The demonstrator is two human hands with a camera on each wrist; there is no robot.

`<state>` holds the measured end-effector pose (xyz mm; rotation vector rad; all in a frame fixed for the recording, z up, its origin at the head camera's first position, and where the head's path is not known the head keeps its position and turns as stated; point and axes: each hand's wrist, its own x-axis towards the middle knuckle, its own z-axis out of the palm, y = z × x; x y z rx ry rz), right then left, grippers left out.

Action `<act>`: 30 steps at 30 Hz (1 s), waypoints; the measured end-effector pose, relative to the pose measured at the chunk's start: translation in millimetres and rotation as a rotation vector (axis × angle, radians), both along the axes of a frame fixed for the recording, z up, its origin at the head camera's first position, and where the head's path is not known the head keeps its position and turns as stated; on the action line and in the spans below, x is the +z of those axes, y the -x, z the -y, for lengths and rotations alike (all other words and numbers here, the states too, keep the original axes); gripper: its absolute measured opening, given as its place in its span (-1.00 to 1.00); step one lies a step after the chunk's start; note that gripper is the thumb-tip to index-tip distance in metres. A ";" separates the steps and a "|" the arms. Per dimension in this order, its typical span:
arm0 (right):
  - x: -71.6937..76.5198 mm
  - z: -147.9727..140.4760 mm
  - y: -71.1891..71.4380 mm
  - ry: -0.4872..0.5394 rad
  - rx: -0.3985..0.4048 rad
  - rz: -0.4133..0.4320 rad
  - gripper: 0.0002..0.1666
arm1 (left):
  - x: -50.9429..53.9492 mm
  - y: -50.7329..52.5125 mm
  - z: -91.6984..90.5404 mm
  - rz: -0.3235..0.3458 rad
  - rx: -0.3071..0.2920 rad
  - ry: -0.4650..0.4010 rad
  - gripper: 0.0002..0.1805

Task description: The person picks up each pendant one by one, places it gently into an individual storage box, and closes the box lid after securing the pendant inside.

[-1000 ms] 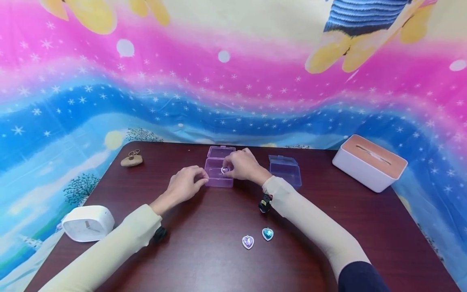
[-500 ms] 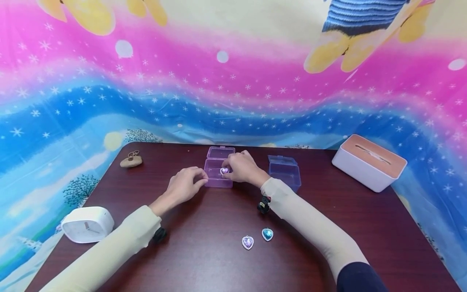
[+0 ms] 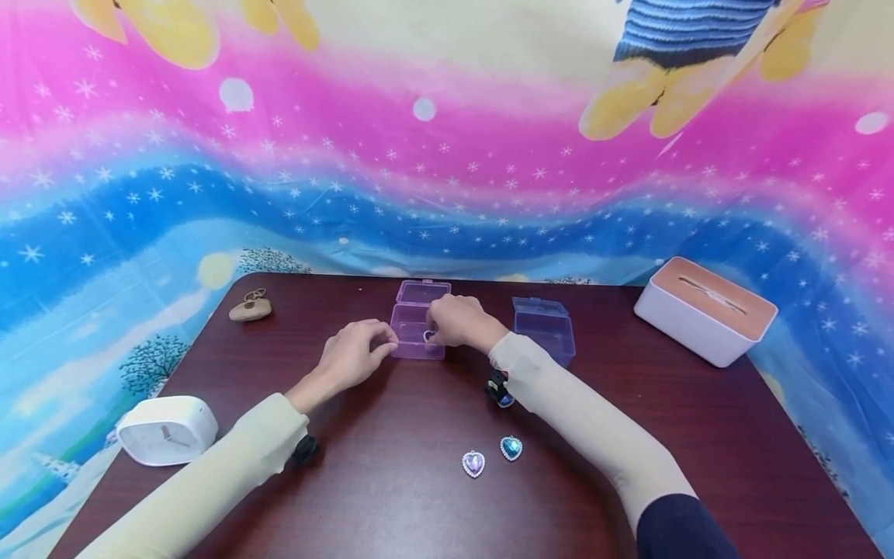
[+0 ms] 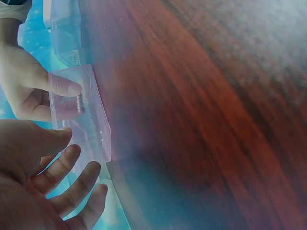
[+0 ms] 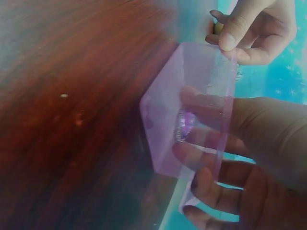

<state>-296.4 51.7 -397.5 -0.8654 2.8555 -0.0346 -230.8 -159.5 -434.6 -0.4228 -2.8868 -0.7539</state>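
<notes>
The pink see-through box (image 3: 419, 351) lies with its lid folded back at the table's far side. At its left corner my left hand (image 3: 351, 354) pinches the rim between thumb and index finger, a grip that the right wrist view shows on the wall (image 5: 160, 110). My right hand (image 3: 461, 320) reaches into the box from the right, holding a purple heart gem (image 5: 186, 123) between thumb and fingertips, low inside. Nearer the front lie another purple heart gem (image 3: 473, 464) and a teal one (image 3: 511, 448); a blue one (image 3: 506, 401) is partly hidden by the right wrist camera.
A bluish see-through box (image 3: 548, 332) with a raised lid stands right of my right hand. The white tissue box (image 3: 698, 322) is at the far right, a white clock (image 3: 168, 431) at the left edge, and a small tan object (image 3: 251, 307) at the far left corner.
My right hand has lowered slightly toward the front of the pink box with the purple gem. The blue gem has come into view beside the right wrist camera. My left hand stays in place.
</notes>
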 end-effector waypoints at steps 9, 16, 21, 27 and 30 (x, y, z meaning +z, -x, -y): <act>1.2 2.9 0.5 -0.052 -0.024 -0.008 -0.63 | -0.6 0.1 -3.5 0.001 -0.008 -0.001 -0.94; -0.5 -2.2 1.3 -0.022 -0.021 -0.010 -0.47 | -0.6 0.7 -3.7 0.000 -0.010 0.000 -0.95; 3.1 -13.3 -3.4 0.086 0.024 -0.045 -0.56 | -1.5 0.8 -4.3 -0.004 -0.020 -0.002 -0.95; 22.7 -37.5 -23.8 0.201 0.051 -0.116 -0.53 | -2.1 -0.4 -3.7 -0.015 -0.028 -0.009 -0.87; 32.4 -56.4 -40.1 0.222 0.060 -0.142 -0.59 | 0.8 -1.7 -6.3 -0.069 -0.032 -0.008 -0.69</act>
